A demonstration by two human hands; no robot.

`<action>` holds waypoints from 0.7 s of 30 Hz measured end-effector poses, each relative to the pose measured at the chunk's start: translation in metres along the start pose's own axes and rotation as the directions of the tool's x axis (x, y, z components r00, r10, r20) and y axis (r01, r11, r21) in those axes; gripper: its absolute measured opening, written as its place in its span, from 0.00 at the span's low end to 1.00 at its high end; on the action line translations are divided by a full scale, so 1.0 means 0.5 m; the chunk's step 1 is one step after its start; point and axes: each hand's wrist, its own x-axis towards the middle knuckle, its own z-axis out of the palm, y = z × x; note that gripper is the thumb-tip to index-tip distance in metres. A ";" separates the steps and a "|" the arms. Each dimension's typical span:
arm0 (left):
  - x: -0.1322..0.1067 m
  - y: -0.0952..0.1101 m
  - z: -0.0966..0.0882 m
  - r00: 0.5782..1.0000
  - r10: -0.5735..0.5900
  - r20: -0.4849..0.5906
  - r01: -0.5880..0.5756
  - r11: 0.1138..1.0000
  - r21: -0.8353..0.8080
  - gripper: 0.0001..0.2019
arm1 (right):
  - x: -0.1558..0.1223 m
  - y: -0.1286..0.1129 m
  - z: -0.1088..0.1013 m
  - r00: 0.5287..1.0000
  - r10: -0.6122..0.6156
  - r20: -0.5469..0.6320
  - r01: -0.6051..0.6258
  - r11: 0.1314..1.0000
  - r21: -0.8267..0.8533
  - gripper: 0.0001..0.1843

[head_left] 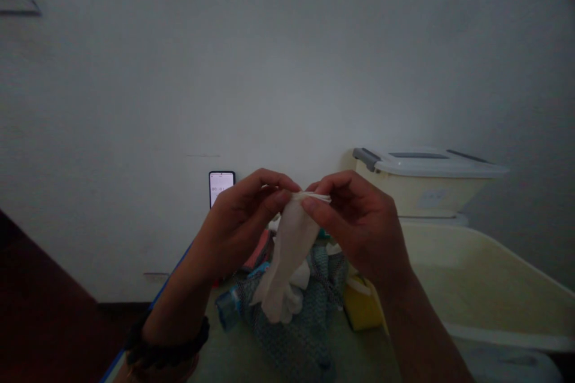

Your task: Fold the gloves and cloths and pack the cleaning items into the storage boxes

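Observation:
A white glove (294, 233) hangs from my two hands, its layered cuff edge at the top and finger-like lobes drooping at the bottom. My left hand (242, 221) pinches the cuff between thumb and fingertips on one side. On the other side, my right hand (359, 221) grips the same edge, with the thumb in front and the fingers behind. Beneath the glove lies a grey-blue knitted fabric (291, 344), partly covered by it. Other white pieces behind the glove are too dim to name.
A phone (221, 184) with a lit screen stands against the wall. Yellow (363, 308) and clear blue (228, 309) items lie on the table. At the right are a lidded cream storage box (431, 191) and an open cream bin (507, 338).

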 end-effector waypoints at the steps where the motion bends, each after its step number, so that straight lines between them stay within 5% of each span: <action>1: 0.000 0.000 0.004 1.000 -0.006 0.003 0.006 0.998 -0.068 0.04 | 0.000 -0.001 0.001 1.000 -0.003 -0.027 0.003 1.000 0.017 0.06; 7: -0.008 0.002 0.014 0.978 -0.108 0.179 0.167 0.919 -0.358 0.13 | 0.004 -0.008 -0.004 0.978 -0.035 -0.203 0.033 0.999 -0.014 0.07; 12: -0.014 -0.003 0.011 0.950 -0.182 0.256 0.236 0.951 -0.201 0.15 | 0.005 -0.005 -0.004 0.950 -0.106 -0.293 0.071 0.989 -0.131 0.07; 21: -0.013 -0.012 0.009 0.950 -0.208 0.235 0.199 0.978 0.059 0.10 | 0.011 -0.012 0.001 0.838 -0.264 -0.477 0.178 0.960 -0.218 0.08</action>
